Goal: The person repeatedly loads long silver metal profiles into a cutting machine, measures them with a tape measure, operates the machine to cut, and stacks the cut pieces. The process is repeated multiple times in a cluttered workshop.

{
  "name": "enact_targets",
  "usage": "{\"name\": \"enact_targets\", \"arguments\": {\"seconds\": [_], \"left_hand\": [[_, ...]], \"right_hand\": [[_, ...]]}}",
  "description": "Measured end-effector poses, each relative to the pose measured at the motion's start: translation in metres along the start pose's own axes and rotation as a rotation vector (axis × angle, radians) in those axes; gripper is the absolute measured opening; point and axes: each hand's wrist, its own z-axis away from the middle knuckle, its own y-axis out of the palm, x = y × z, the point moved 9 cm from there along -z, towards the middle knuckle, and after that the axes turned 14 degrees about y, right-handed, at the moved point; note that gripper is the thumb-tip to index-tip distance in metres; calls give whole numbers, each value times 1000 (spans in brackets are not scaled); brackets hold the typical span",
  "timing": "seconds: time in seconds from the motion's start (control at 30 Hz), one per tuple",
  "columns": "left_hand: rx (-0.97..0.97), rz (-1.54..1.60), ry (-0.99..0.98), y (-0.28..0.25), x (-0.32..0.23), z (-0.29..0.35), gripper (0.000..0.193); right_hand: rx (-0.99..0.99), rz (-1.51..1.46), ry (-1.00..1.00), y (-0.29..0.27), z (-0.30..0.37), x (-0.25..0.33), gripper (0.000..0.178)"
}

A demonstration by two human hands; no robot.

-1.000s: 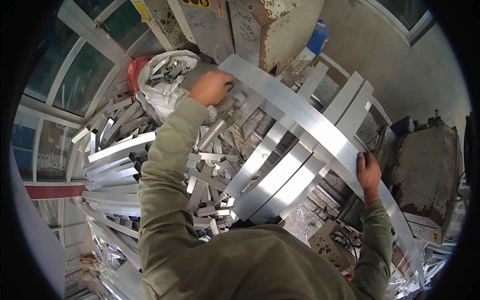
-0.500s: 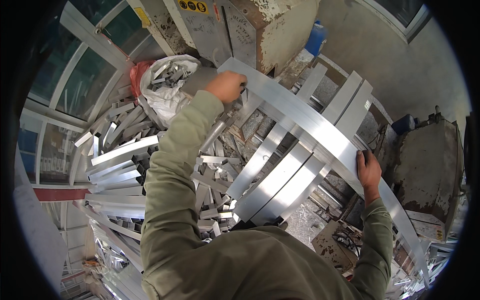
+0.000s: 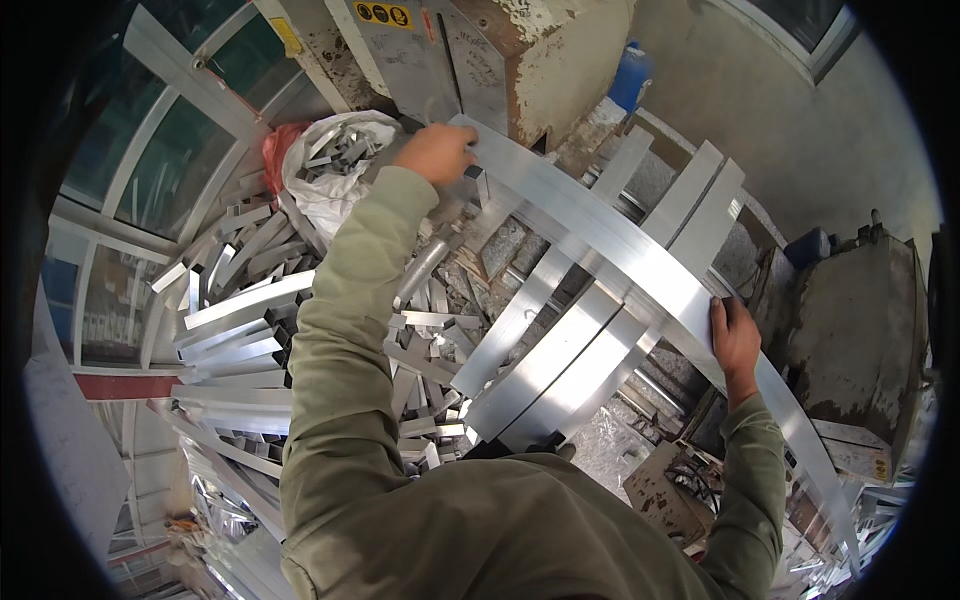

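A long, flat-faced aluminium profile (image 3: 610, 225) runs from the upper middle down to the lower right, bent by the lens. My left hand (image 3: 432, 153) is at its far left end, fingers curled against the end and slightly blurred. Farther along to the right, my right hand (image 3: 735, 345) grips the profile near its edge, thumb and fingers around it. Under the profile lie other aluminium bars: a wide pair (image 3: 560, 365) nearest my body, a narrower one (image 3: 515, 320) beside them, and several (image 3: 690, 200) sticking out beyond it.
Cut aluminium offcuts (image 3: 250, 320) are heaped at the left, beside a white sack (image 3: 335, 180) of small pieces. A worn machine housing (image 3: 560, 70) stands at the far side, another (image 3: 860, 330) at the right. A blue container (image 3: 630, 78) sits by the wall.
My left hand has shifted a little left and away from me, toward the profile's end. The right hand and the profile stay nearly in place.
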Motion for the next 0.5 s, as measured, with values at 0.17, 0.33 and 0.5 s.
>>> {"name": "enact_targets", "arguments": {"seconds": [0.17, 0.33, 0.5], "left_hand": [[-269, 192, 209, -1, -119, -5, 30], [3, 134, 738, 128, -360, -2, 93], [-182, -18, 618, 185, -426, -7, 76]], "right_hand": [[3, -9, 14, -1, 0, 0, 48], [-9, -25, 0, -1, 1, 0, 45], [-34, -122, -46, 5, -1, -17, 36]]}}
